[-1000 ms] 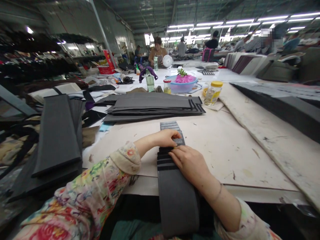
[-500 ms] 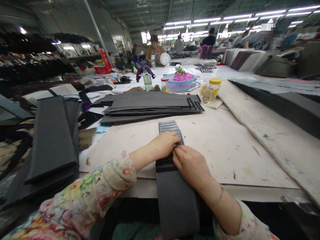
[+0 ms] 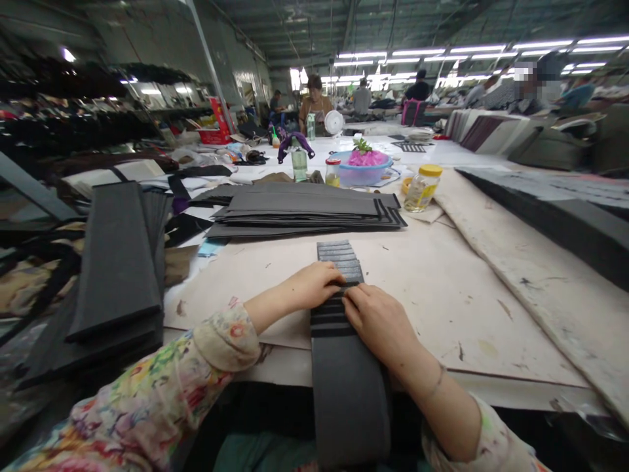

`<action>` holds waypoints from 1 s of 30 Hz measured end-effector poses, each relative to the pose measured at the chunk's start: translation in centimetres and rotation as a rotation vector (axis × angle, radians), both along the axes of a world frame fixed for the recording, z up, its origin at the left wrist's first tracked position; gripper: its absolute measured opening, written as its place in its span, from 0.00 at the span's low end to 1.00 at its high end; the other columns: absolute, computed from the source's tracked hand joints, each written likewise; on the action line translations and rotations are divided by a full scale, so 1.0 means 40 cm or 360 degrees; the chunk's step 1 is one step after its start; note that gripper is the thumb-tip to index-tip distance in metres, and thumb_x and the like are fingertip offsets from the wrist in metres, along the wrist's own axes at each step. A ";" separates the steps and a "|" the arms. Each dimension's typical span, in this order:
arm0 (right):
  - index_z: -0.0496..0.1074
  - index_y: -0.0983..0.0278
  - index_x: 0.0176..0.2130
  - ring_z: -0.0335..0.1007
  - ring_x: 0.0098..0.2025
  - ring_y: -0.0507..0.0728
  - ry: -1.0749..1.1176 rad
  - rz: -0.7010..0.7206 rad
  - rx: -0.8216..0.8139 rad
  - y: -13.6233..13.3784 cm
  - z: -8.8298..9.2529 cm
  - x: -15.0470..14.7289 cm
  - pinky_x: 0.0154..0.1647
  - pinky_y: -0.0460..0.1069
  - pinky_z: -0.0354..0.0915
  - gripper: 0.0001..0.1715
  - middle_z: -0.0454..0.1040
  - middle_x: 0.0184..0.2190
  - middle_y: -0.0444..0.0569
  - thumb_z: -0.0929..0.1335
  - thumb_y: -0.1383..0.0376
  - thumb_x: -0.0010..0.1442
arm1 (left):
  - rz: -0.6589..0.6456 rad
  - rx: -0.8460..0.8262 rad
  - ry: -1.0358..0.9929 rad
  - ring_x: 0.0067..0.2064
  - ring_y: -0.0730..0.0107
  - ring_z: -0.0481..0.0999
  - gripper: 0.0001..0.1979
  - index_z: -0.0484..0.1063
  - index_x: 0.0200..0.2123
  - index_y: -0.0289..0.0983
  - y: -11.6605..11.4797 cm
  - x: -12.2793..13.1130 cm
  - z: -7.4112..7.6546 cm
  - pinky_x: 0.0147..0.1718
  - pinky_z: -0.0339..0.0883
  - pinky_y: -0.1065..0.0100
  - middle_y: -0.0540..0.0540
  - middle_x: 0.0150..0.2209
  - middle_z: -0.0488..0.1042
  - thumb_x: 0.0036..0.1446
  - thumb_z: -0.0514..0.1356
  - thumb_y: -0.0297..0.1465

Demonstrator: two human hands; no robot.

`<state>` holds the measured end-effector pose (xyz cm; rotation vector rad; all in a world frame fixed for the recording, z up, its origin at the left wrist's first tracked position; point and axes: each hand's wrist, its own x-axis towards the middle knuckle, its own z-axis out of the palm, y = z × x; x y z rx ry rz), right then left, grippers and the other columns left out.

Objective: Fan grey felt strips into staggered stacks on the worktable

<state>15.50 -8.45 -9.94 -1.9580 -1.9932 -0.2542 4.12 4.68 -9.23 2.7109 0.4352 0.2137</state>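
Observation:
A stack of dark grey fabric strips (image 3: pixel 346 387) runs from the tabletop down over its front edge toward my lap. The far ends are staggered like steps, and the farthest steps (image 3: pixel 339 259) look lighter grey. My left hand (image 3: pixel 319 283) lies over the left side of the stepped part, its fingers bent and pressed on a strip edge. From the right, my right hand (image 3: pixel 376 318) grips the same edge with thumb and fingertips. The fingertips of both hands are close together, and just what lies under them is partly hidden.
Behind the hands lies a pile of grey strips (image 3: pixel 309 210). Another stack (image 3: pixel 118 255) stands at left. A yellow-lidded jar (image 3: pixel 422 189), a blue basin (image 3: pixel 366 172) and a green bottle (image 3: pixel 299 164) sit farther back. A long board (image 3: pixel 521 282) borders the right. People work beyond.
My hands have drawn slightly apart at the stepped ends, and more dark edges show between and below them. The whole view has shifted a little.

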 end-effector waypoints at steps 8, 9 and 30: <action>0.65 0.66 0.42 0.64 0.39 0.58 -0.0081 0.0088 -0.0046 0.050 0.007 0.008 0.37 0.51 0.60 0.12 0.70 0.37 0.53 0.63 0.63 0.58 | 0.0232 -0.0212 -0.0031 0.42 0.66 0.69 0.13 0.70 0.40 0.33 0.012 -0.056 0.001 0.43 0.62 0.66 0.44 0.38 0.71 0.48 0.58 0.22; 0.65 0.66 0.43 0.64 0.41 0.59 -0.0089 0.0127 -0.0046 0.057 0.005 0.010 0.38 0.52 0.60 0.14 0.70 0.37 0.53 0.64 0.63 0.58 | 0.0220 -0.0214 -0.0043 0.42 0.66 0.69 0.13 0.70 0.39 0.33 0.012 -0.056 -0.001 0.43 0.62 0.66 0.44 0.38 0.71 0.48 0.58 0.22; 0.71 0.64 0.33 0.65 0.36 0.57 -0.0134 0.0137 -0.0155 0.059 0.001 0.003 0.38 0.50 0.60 0.14 0.69 0.31 0.50 0.58 0.64 0.62 | 0.0086 0.0069 -0.0077 0.42 0.67 0.68 0.13 0.71 0.42 0.35 -0.011 -0.119 -0.027 0.44 0.62 0.67 0.44 0.37 0.70 0.56 0.50 0.23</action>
